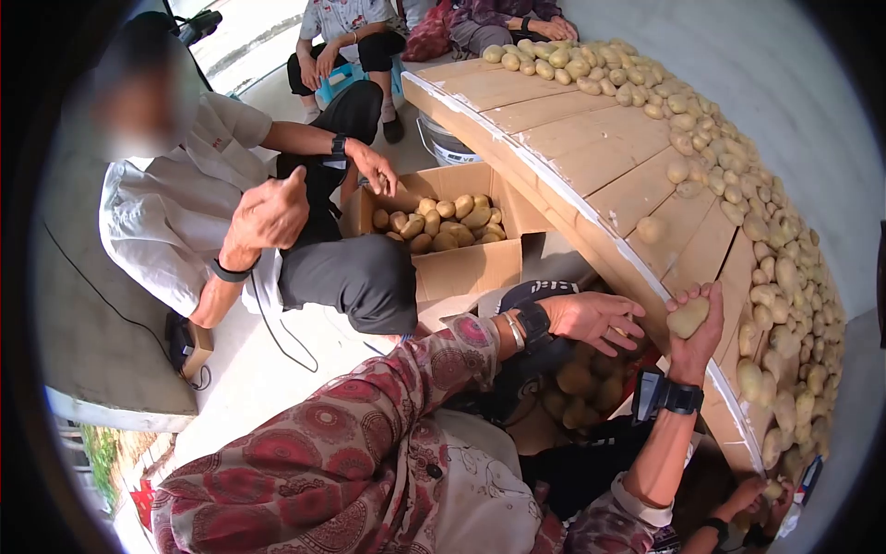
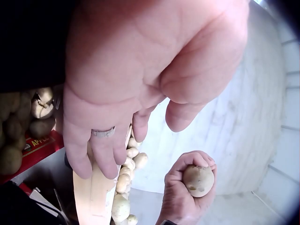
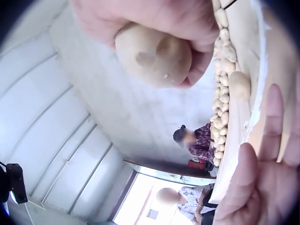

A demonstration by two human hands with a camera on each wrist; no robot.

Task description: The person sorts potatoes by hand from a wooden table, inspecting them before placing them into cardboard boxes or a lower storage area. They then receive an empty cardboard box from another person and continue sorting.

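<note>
My right hand point(image 1: 699, 343) grips a potato point(image 1: 688, 318) by the edge of the wooden board table point(image 1: 591, 152). Seen from the right wrist, this potato point(image 3: 154, 58) has shallow dents in its pale skin, and the fingers curl round it. My left hand point(image 1: 595, 320), palm showing and fingers spread, holds nothing beside the table's edge. A ring point(image 2: 103, 132) is on one of its fingers in the left wrist view. Below it, in shade, are more potatoes point(image 1: 577, 380) in a box with a red printed side point(image 2: 40, 150).
Many potatoes point(image 1: 784, 277) line the table's far side, and a lone one point(image 1: 651, 230) lies on the boards. Across from me a seated person point(image 1: 185, 203) is beside a cardboard box point(image 1: 466, 277) of potatoes. A bucket point(image 1: 443, 143) stands behind it. Other people sit farther back.
</note>
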